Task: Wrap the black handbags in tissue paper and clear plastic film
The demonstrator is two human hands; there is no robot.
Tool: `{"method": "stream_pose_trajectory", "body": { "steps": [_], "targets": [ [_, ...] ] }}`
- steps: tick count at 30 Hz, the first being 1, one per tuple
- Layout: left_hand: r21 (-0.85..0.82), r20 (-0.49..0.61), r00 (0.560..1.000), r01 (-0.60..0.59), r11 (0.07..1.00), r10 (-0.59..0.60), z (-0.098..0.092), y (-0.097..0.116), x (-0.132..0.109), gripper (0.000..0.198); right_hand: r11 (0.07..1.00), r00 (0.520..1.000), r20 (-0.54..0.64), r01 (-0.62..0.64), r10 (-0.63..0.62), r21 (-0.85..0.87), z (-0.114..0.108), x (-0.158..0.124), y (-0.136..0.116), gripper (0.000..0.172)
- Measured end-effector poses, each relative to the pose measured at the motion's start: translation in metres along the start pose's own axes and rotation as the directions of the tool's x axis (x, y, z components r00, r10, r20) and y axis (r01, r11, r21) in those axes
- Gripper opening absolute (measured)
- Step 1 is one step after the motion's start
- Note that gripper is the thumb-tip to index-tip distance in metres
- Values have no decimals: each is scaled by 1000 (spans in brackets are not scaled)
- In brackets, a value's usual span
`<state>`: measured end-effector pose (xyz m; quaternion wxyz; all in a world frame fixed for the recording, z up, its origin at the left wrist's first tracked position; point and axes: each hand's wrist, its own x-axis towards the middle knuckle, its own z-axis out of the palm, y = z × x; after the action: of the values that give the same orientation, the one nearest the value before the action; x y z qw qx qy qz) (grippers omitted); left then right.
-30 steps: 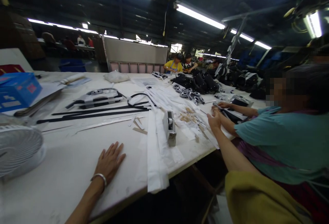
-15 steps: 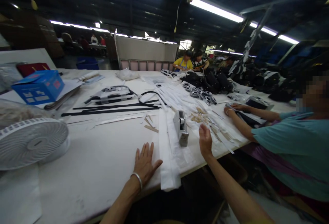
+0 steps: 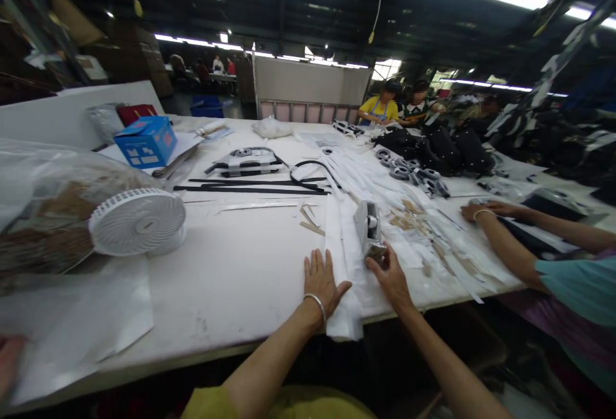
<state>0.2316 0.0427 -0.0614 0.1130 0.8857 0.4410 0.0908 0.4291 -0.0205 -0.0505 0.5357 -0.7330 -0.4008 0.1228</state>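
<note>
My left hand (image 3: 323, 280), with a silver bangle on the wrist, lies flat and open on the white table (image 3: 231, 278), its fingers beside a long folded white strip (image 3: 339, 258). My right hand (image 3: 391, 276) reaches to the near end of a grey tape dispenser (image 3: 367, 229) that stands on the white strips, its fingertips touching or gripping the base. More white strips (image 3: 356, 178) lie fanned out beyond the dispenser.
A white fan (image 3: 138, 220) and a plastic bag (image 3: 43, 204) lie at the left, a blue box (image 3: 145, 141) behind them. Black straps (image 3: 250, 185) cross the middle. A co-worker's arm (image 3: 510, 242) in a teal sleeve rests on the table at the right. Grey tape rolls (image 3: 409, 172) and black bags (image 3: 447, 146) sit farther back.
The view has swung left and down. My right hand has moved from the air over the strips onto the dispenser's near end. My left hand stays flat on the table.
</note>
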Motion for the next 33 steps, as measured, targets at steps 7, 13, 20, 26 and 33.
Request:
{"method": "stream_pose_trajectory", "body": {
  "steps": [7,13,20,26,33],
  "targets": [
    [-94,13,998,-59,994,60,-4,11,2,99,995,998,-42,-50,46,-87,1,2,1,86],
    [-91,44,994,-91,992,95,-8,9,-2,98,985,999,-53,-12,3,-174,2,0,3,81],
    [-76,63,991,-114,991,119,-12,12,0,91,976,993,-107,16,-40,-217,3,0,1,76],
    [-128,41,987,-146,981,152,-10,11,5,89,981,987,-159,-31,0,-190,2,2,1,69],
    [-153,-2,995,-98,983,99,-19,4,11,82,988,986,-164,-53,29,-144,1,2,2,71]
  ]
}}
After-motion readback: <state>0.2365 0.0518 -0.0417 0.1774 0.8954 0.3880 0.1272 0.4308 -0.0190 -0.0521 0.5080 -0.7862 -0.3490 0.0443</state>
